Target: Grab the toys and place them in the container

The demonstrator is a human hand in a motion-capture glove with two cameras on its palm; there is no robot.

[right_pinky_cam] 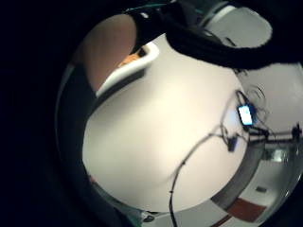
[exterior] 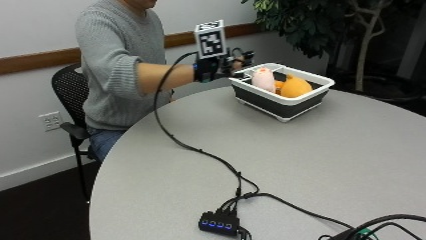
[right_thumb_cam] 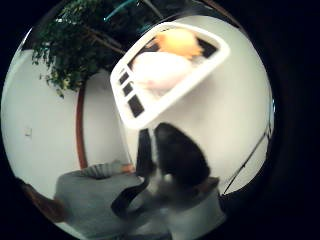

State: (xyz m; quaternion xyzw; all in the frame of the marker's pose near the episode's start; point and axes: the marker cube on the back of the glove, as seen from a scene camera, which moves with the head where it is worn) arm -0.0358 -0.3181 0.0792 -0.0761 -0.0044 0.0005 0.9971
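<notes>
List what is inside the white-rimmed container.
The white-rimmed dark container holds a pale pink plush toy and an orange plush toy. Anything beneath them is hidden by the toys and walls.

Right hand (exterior: 216,67) raised at chest height, forearm extended level; finger position not discernible; nothing seen held.
</notes>
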